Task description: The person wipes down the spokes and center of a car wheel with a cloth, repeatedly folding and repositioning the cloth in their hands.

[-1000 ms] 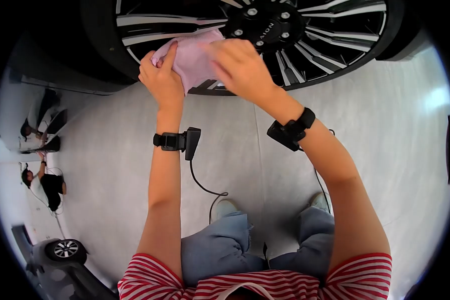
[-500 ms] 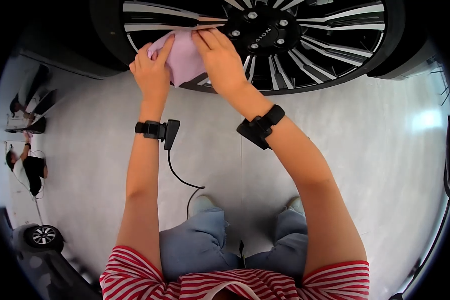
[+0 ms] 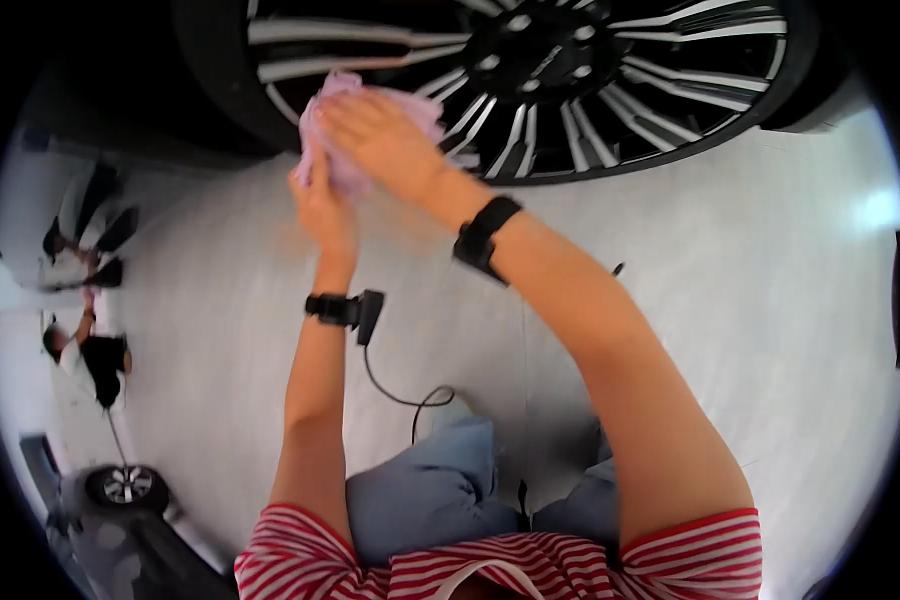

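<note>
A crumpled pink cloth [image 3: 428, 108] is bunched at the lower left of a car wheel [image 3: 545, 65] with black and silver spokes. My right hand [image 3: 385, 140] lies over the cloth, fingers close together and pressed onto it. Below and to the left, my left hand [image 3: 322, 215] grips the cloth's lower side; most of its fingers are hidden in the folds, and motion blurs it slightly. Part of the cloth overlaps the tyre's edge and the spoke ends.
Black straps with small devices sit on both wrists; a cable [image 3: 395, 402] hangs from the left device [image 3: 370, 318]. Grey floor [image 3: 530, 300] lies below the wheel. At far left another person [image 3: 95, 360] crouches near a further person [image 3: 80, 235]. A dark car [image 3: 140, 545] stands at lower left.
My right hand has moved left and down, onto the middle of the cloth. My left hand is lower and further right. The cloth has become more bunched, and the whole view has shifted slightly.
</note>
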The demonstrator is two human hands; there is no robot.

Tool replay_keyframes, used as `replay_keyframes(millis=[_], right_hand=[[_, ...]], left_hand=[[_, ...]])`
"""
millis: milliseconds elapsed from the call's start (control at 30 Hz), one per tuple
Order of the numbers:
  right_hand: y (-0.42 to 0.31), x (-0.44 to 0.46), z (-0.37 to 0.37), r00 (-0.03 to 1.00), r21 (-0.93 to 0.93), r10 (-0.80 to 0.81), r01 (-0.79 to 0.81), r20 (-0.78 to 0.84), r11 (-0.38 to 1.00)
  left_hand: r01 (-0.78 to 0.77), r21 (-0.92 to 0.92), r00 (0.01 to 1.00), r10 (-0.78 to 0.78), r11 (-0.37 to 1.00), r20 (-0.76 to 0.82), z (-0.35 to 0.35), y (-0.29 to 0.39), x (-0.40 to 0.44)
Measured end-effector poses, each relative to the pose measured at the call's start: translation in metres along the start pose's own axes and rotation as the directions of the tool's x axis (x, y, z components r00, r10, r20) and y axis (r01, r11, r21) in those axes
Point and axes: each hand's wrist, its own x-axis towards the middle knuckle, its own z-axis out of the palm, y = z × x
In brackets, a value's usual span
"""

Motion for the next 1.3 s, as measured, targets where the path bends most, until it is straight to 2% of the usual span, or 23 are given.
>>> replay_keyframes(millis=[67,167,200,267,367,467,567,600,700,733,833,933,1033,1167,1267,1300], right_hand=[[0.003,-0.001,-0.005,0.996,0.048,-0.089,0.088,0.03,0.995],[0.007,-0.027,0.002,0.985,0.081,-0.15,0.143,0.088,0.986],[0.009,-0.037,0.001,0.979,0.078,-0.123,0.111,0.162,0.991],[0.017,-0.049,-0.011,0.976,0.104,-0.109,0.091,0.191,0.99],[0.028,-0.06,-0.031,0.98,0.056,-0.067,0.058,0.186,0.997],[0.028,-0.057,-0.048,0.974,0.049,-0.036,0.026,0.223,0.998],[0.039,-0.058,-0.07,0.968,0.051,-0.004,-0.009,0.251,0.999],[0.042,-0.058,-0.08,0.973,0.088,0.034,-0.056,0.227,0.995],[0.057,-0.062,-0.103,0.945,0.019,0.181,-0.193,0.273,0.981],[0.059,-0.061,-0.106,0.952,-0.005,0.169,-0.173,0.257,0.985],[0.067,-0.057,-0.111,0.967,-0.071,0.129,-0.116,0.219,0.991],[0.061,-0.056,-0.104,0.978,-0.12,0.109,-0.088,0.18,0.989],[0.044,-0.046,-0.097,0.891,-0.065,0.234,-0.226,0.39,0.972],[0.011,-0.057,-0.048,0.885,-0.15,0.087,-0.02,0.457,0.989],[0.001,-0.082,0.002,0.807,-0.15,0.052,0.045,0.589,0.988],[-0.003,-0.088,0.007,0.81,-0.136,0.041,0.048,0.584,0.99]], left_hand=[[0.213,-0.149,0.974,-0.199,0.966,0.108,0.006,0.02,-0.014],[0.37,-0.035,0.899,-0.349,0.928,0.264,0.018,0.046,-0.032],[0.341,-0.03,0.9,-0.317,0.94,0.299,0.023,0.044,-0.038],[0.282,-0.029,0.895,-0.253,0.959,0.368,0.038,0.039,-0.049],[0.375,-0.123,0.91,-0.34,0.919,0.236,0.046,0.059,-0.047],[0.261,-0.142,0.953,-0.232,0.955,0.196,0.052,0.062,-0.049],[0.268,-0.142,0.941,-0.228,0.953,0.25,0.054,0.07,-0.047],[0.245,-0.176,0.941,-0.191,0.953,0.279,0.053,0.074,-0.042],[0.243,-0.249,0.922,-0.143,0.938,0.36,0.041,0.101,-0.021],[0.283,-0.229,0.895,-0.171,0.931,0.412,0.044,0.111,-0.016],[0.312,-0.206,0.899,-0.219,0.927,0.379,0.056,0.128,-0.02],[0.143,-0.113,0.937,-0.098,0.983,0.335,0.057,0.115,-0.029],[0.106,-0.15,0.949,-0.055,0.983,0.309,0.052,0.088,-0.04],[0.159,0.06,0.9,-0.17,0.985,0.401,0.05,0.04,-0.078],[0.133,0.092,0.894,-0.16,0.987,0.419,0.047,0.011,-0.106],[0.141,0.103,0.885,-0.172,0.985,0.433,0.044,0.007,-0.111]])
